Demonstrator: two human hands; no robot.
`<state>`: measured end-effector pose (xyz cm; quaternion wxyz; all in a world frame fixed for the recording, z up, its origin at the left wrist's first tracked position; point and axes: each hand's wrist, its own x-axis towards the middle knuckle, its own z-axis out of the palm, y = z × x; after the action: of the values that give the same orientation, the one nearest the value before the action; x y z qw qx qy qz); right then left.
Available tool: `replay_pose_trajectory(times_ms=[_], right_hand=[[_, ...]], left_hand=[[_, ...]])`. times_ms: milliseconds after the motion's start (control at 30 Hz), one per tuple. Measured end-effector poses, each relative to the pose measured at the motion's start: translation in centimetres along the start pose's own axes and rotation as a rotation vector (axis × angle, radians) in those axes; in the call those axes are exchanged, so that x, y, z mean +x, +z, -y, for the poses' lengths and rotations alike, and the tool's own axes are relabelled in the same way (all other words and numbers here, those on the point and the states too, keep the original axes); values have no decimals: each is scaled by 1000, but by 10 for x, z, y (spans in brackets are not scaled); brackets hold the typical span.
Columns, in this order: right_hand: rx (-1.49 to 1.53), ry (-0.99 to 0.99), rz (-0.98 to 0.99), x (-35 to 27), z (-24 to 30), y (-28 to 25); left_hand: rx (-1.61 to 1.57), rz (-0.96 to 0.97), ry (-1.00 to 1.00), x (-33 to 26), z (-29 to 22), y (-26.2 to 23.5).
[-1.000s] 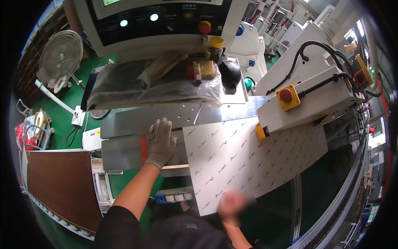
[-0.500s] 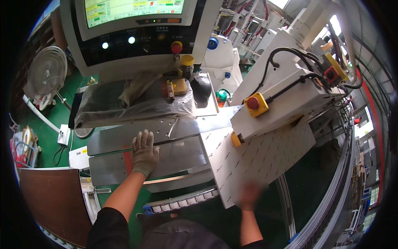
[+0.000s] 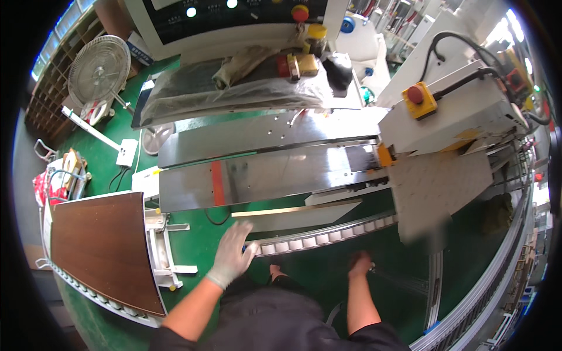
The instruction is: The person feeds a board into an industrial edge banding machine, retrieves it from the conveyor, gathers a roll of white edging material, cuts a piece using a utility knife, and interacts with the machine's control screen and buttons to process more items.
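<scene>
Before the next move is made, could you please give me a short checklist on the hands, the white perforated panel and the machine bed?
1. Gloved left hand clear of the infeed: ok, it lies open at the end of the white roller strip, below the steel machine bed.
2. Bare right hand clear of the white perforated panel: ok, apart from it, holding nothing.
3. Panel seated under the white machine housing: cannot tell, its near edge is blurred.
4. Red emergency button on its yellow box unobstructed: ok.
5. Brown wood-grain board out of the way: ok, on the left rack.
</scene>
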<state>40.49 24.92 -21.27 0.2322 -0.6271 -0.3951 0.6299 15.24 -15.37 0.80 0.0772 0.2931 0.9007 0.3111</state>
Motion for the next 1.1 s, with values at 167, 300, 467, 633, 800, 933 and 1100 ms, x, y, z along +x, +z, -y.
replay_pose_trajectory(times_ms=[167,300,467,633,800,933,1100], right_hand=[[-414,143,587,-47,-145,86],[-280,72,534,-30,-182,186],[-106,190,440,14,-203,251],[-22,267,398,31,-207,270],[-21,309,373,34,-209,270],[-21,344,375,27,-206,272],[-1,344,368,36,-199,278]], left_hand=[[-305,27,-518,-114,22,22],[-459,331,-1083,-197,48,56],[-263,482,-1192,-315,47,65],[-297,581,-995,-383,46,39],[-622,270,-1403,-221,-1,37],[-715,239,-1222,-217,1,45],[-773,249,-1200,-235,5,53]])
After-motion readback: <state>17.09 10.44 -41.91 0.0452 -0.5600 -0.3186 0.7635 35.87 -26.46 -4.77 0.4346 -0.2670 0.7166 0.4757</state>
